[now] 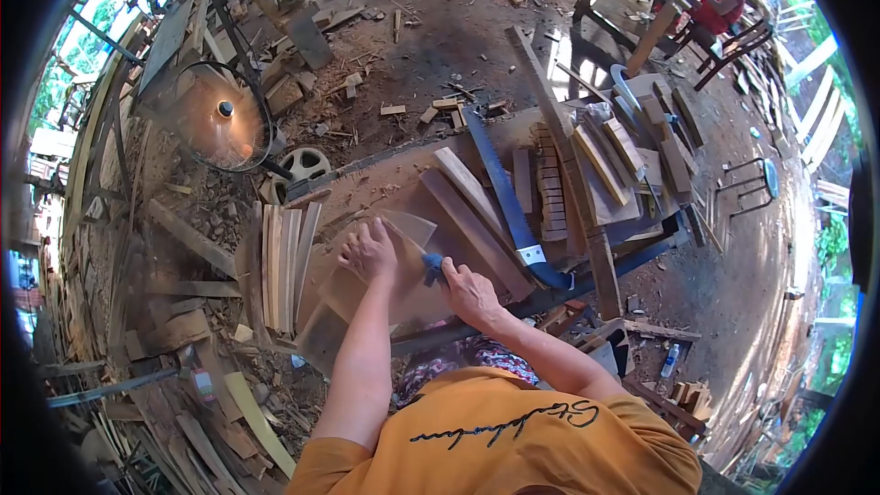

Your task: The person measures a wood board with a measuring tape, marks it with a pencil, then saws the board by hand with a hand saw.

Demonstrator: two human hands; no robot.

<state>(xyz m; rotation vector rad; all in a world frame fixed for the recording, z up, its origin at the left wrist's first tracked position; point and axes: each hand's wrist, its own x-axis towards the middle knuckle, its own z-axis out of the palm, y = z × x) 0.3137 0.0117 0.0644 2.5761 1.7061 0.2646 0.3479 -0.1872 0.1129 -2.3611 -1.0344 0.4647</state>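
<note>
My left hand (368,249) rests on a thin pale wooden panel (403,302) on the workbench, its fingers spread over the surface. In my right hand (473,296) is a small dark-blue object (433,266), pinched at the panel's right side; its kind is not clear. Just right of it lie long wooden boards (463,220). Beyond them is a handsaw (504,188) with a blue blade and handle, laid lengthwise. Several upright-looking wood strips (284,261) stand in a row left of my left hand.
A lit fan-shaped guard (220,116) stands at the left. Stacked wood pieces (632,156) and a long beam (577,174) fill the bench's right end. A stool (768,180) and a plastic bottle (670,360) are at the right. A seated person (720,7) is far back. Scraps litter the floor.
</note>
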